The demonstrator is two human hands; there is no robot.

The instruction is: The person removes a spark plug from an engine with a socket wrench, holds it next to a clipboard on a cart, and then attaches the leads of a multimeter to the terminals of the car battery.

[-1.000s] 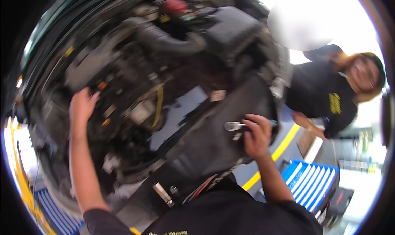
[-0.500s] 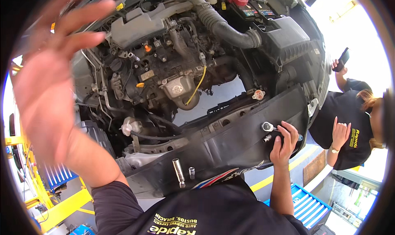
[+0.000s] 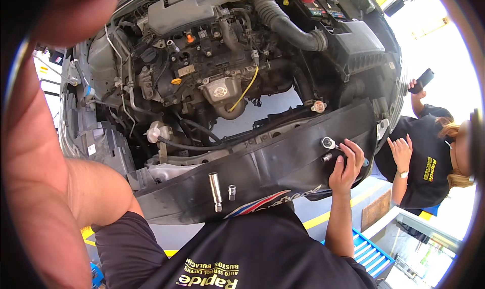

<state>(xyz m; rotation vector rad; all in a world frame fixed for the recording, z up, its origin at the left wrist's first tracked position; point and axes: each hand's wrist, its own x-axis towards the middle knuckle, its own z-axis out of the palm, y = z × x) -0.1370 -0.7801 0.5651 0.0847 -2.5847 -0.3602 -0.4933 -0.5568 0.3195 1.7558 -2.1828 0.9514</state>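
Note:
My left hand [image 3: 35, 152] looms very large along the left edge, close to the camera. A blurred finger crosses the top left corner, apart from the palm, and nothing shows in the hand. On the black fender cover [image 3: 273, 170], my right hand [image 3: 346, 163] lies with its fingers over the handle of a ratchet wrench [image 3: 328, 143], whose round head points left. Beside it is a small chrome socket [image 3: 326, 158]. Farther left on the cover lie a long chrome socket [image 3: 215, 189] with a joint piece and a short socket [image 3: 232, 192].
Beyond the cover is an open engine bay with an engine [image 3: 212, 56], an air intake hose [image 3: 285, 23] and a battery [image 3: 323, 10]. A socket tool [image 3: 173, 46] stands in the engine top. At right, another person [image 3: 419, 157] holds a phone [image 3: 422, 80]. A blue tool cabinet [image 3: 371, 256] stands below right.
My left hand has come closer to the camera, and its fingers have mostly left the picture. My right hand stays on the ratchet wrench. The view has shifted slightly.

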